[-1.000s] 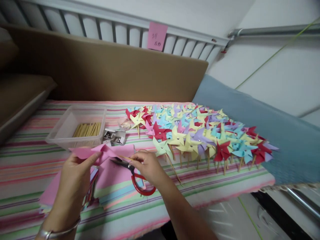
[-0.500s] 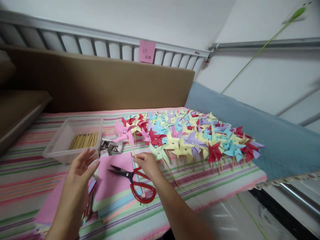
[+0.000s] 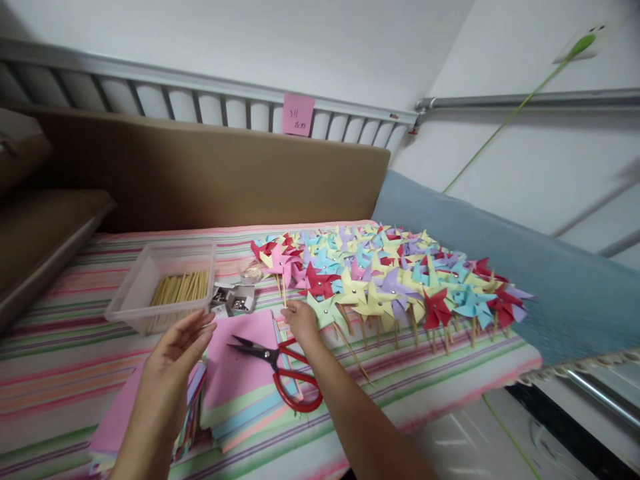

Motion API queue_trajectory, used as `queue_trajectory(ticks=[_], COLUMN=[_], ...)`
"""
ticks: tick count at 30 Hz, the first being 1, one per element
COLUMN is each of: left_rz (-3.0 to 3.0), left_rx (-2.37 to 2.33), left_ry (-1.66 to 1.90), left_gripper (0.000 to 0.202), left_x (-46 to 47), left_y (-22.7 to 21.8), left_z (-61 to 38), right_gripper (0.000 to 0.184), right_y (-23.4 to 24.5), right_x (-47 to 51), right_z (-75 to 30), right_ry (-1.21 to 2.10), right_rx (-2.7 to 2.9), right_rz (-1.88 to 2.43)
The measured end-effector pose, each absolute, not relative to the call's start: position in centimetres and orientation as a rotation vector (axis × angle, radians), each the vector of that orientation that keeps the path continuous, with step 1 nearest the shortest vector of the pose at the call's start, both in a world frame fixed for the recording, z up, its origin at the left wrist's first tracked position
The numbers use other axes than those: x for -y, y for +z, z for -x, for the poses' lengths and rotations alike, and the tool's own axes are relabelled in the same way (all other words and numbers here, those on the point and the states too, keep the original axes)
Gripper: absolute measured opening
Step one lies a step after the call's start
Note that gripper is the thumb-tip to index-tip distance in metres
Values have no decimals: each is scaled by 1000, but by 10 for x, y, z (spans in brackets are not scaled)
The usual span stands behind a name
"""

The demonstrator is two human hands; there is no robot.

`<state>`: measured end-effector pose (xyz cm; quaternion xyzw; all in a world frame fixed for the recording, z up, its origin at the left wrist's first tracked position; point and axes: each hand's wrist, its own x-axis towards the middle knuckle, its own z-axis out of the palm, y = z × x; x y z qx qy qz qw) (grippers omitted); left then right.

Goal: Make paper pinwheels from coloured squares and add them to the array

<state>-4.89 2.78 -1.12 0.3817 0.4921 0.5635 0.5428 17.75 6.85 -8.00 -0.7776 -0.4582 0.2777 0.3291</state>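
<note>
The left hand (image 3: pixel 175 347), empty with fingers spread, hovered just beside the clear tub of sticks (image 3: pixel 125 297). Red-handled scissors (image 3: pixel 287 377) lay on pink paper (image 3: pixel 240 363). The right hand (image 3: pixel 303 319) pinched the stick of a pink pinwheel (image 3: pixel 281 261) at the left edge of the pinwheel pile (image 3: pixel 400 280), with bare striped cloth (image 3: pixel 425 373) in front.

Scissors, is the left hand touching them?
Apart. In the head view the open left hand hovers left of the scissors, and a strip of pink paper shows between them.
</note>
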Motion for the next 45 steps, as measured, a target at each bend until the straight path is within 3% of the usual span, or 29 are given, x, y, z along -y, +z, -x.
queue_trajectory(ticks=[16, 26, 45], left_rz=[-917, -873, -811], left_rx=[-1161, -1120, -1058], left_ry=[1336, 1372, 1384], left_gripper=[48, 47, 49], left_x=[-27, -25, -22], left_y=[-6, 0, 2], left_z=[51, 58, 76], right_gripper=[22, 33, 29], right_y=[-75, -59, -73], right_x=[-79, -91, -115], right_z=[-171, -155, -152], right_ry=[576, 398, 423], right_rx=[1311, 1353, 1379], right_rz=[2242, 2373, 2436])
